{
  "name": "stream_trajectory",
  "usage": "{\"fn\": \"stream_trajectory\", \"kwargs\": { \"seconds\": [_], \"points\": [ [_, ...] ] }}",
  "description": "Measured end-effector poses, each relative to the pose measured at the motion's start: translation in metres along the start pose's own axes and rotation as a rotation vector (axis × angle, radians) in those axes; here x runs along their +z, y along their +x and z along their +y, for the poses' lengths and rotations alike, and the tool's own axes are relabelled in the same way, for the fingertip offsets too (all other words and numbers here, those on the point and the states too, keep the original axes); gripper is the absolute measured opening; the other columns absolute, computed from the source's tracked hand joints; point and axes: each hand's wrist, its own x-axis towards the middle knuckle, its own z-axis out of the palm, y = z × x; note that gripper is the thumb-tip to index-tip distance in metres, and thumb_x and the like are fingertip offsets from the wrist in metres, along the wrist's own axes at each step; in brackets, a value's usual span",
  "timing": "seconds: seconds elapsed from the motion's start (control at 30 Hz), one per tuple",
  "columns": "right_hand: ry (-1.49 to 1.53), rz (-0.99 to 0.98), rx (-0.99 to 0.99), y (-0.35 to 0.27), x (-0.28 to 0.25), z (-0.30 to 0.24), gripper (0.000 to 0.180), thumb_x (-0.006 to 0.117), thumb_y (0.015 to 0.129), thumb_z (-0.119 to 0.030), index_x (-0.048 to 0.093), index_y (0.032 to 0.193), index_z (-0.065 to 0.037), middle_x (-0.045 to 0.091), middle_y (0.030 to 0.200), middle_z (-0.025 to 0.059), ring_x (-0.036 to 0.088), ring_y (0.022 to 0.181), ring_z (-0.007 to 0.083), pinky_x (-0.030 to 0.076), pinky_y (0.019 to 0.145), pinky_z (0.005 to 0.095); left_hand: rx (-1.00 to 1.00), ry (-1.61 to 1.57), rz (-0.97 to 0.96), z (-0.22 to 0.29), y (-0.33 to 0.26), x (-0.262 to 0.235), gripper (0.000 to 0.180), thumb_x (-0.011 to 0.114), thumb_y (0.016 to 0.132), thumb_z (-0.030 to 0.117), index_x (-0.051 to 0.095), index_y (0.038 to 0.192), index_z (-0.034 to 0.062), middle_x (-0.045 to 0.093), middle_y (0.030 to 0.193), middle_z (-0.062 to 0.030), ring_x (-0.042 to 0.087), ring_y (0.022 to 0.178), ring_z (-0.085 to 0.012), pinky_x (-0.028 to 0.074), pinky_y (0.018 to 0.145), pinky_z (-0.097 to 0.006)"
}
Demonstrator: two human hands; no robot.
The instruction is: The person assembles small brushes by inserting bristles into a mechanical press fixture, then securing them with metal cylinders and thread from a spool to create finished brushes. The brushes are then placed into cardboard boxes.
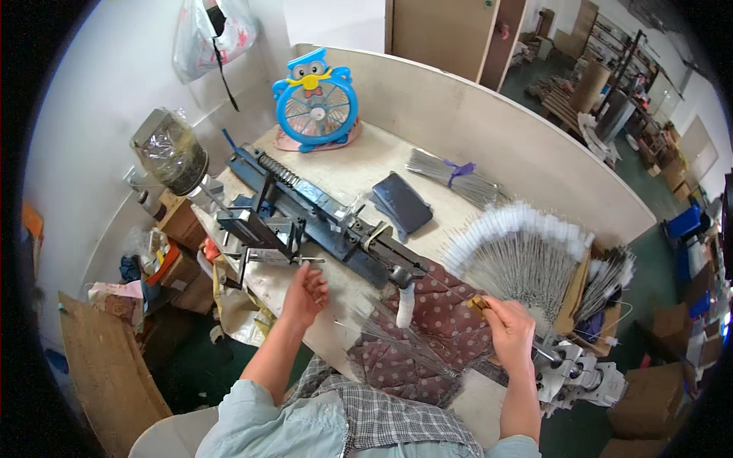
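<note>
My left hand (307, 295) is raised with its fingers loosely curled and apart. Nothing shows in it. Just beyond its fingertips is the crank-like metal rod (305, 260) of a blue and black bench machine (305, 200). On the right, my right hand (510, 327) pinches a small brass-coloured piece (479, 304). A thin wire (450, 288) appears to run from that piece toward the machine's near end. Between my hands, a white-wrapped handle (405, 305) hangs from the machine. Beneath lies a brown dotted quilted cloth (435, 336) with thin wires scattered on it.
A large fan of thin wires with white tips (527, 256) lies right of the cloth. Behind it is a wire bundle with a purple tie (458, 174). A dark flat case (402, 203) and a blue cartoon fan (317, 107) stand farther back. A metal clamp-like device (576, 374) sits at lower right.
</note>
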Motion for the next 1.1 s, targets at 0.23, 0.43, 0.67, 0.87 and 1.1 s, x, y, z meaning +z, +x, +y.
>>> {"fn": "stream_trajectory", "kwargs": {
  "seconds": [0.23, 0.43, 0.67, 0.87, 1.1],
  "points": [
    [0.061, -0.021, -0.012, 0.003, 0.006, 0.004, 0.018, 0.066, 0.077, -0.003, 0.067, 0.094, -0.002, 0.063, 0.075, 0.0106, 0.059, 0.069, 0.0264, 0.046, 0.066, 0.0331, 0.08, 0.022, 0.032, 0.027, 0.016, -0.026, 0.021, 0.061, 0.086, 0.034, 0.062, 0.085, 0.0129, 0.059, 0.074, 0.003, 0.056, 0.067, -0.0104, 0.046, 0.063, -0.029],
    [0.028, -0.012, 0.015, -0.002, -0.002, 0.004, 0.017, 0.066, 0.077, -0.006, 0.067, 0.094, -0.003, 0.065, 0.083, 0.0112, 0.06, 0.074, 0.0272, 0.047, 0.068, 0.0331, 0.207, 0.005, 0.139, 0.018, 0.01, -0.01, 0.015, 0.061, 0.085, 0.025, 0.06, 0.08, 0.0112, 0.057, 0.07, 0.0024, 0.052, 0.062, -0.0091, 0.044, 0.06, -0.026],
    [0.057, -0.048, 0.076, 0.01, 0.008, 0.006, 0.018, 0.066, 0.078, -0.01, 0.068, 0.095, -0.003, 0.067, 0.088, 0.0114, 0.063, 0.079, 0.0283, 0.049, 0.07, 0.0336, 0.151, 0.28, -0.421, -0.066, -0.058, 0.077, 0.014, 0.064, 0.084, 0.017, 0.064, 0.085, 0.0038, 0.063, 0.074, -0.0054, 0.058, 0.066, -0.0128, 0.047, 0.062, -0.026],
    [0.234, -0.203, 0.293, 0.008, 0.0, 0.011, 0.021, 0.065, 0.083, -0.012, 0.067, 0.102, -0.002, 0.062, 0.077, 0.0061, 0.056, 0.068, 0.0122, 0.043, 0.061, 0.0248, 0.121, 0.312, -0.791, -0.102, -0.067, 0.153, 0.02, 0.055, 0.093, 0.018, 0.061, 0.094, -0.0008, 0.061, 0.081, -0.0051, 0.056, 0.07, -0.0117, 0.046, 0.063, -0.027],
    [0.54, -0.241, 0.254, 0.001, -0.004, 0.022, 0.021, 0.066, 0.084, -0.009, 0.066, 0.102, 0.002, 0.064, 0.091, 0.0046, 0.058, 0.081, 0.0119, 0.045, 0.069, 0.0239, 0.223, 0.46, -0.797, -0.114, -0.062, 0.162, 0.018, 0.053, 0.094, 0.016, 0.06, 0.097, -0.0003, 0.06, 0.08, -0.0024, 0.055, 0.068, -0.0089, 0.045, 0.062, -0.024]
  ]
}}
